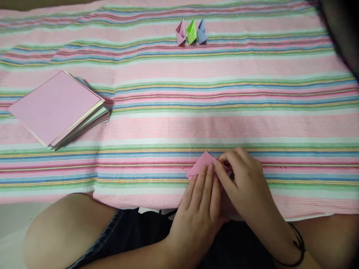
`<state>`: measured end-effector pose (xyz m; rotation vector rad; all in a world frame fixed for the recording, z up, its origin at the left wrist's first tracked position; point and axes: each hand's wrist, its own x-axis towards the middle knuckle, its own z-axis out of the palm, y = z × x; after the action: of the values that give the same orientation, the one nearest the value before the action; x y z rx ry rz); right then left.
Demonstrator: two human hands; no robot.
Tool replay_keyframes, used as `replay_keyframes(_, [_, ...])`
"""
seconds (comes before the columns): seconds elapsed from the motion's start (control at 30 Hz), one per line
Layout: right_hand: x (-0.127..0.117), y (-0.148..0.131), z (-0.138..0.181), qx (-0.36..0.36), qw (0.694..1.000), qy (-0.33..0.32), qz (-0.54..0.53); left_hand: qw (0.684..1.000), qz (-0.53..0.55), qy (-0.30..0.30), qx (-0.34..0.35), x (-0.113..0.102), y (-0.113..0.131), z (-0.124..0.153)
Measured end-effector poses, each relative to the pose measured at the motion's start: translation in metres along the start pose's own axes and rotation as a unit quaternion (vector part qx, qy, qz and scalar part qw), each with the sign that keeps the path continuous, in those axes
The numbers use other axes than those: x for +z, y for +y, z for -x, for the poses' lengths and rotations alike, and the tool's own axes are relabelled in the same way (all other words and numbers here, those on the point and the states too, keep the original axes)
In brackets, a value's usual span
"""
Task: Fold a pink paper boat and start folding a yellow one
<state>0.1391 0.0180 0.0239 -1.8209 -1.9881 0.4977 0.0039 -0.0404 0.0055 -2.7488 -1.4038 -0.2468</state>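
A folded sheet of pink origami paper (204, 161) lies at the front edge of the cloth, its top corner pointing away from me. My left hand (198, 209) lies flat on its lower part with the fingers stretched out. At the paper's right side, my right hand (245, 175) is closed, thumb and forefinger pinching the edge. Both hands hide the lower and right parts of the paper. A black band (300, 243) circles my right wrist.
A stack of coloured square paper (56, 106), pink on top, lies at the left. Far back stand three small folded paper pieces: pink (181, 33), green (191, 33) and blue (201, 32). The striped tablecloth (168, 127) has a crease left of centre. A dark shape (342, 30) blocks the upper right corner.
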Motion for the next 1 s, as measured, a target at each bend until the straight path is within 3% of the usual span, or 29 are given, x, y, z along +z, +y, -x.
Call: replay_keyframes(1.0, [0.0019, -0.0008, -0.0007, -0.004, 1.000, 0.010, 0.012, 0.999, -0.030, -0.022, -0.009, -0.0010, -0.0001, -0.0002])
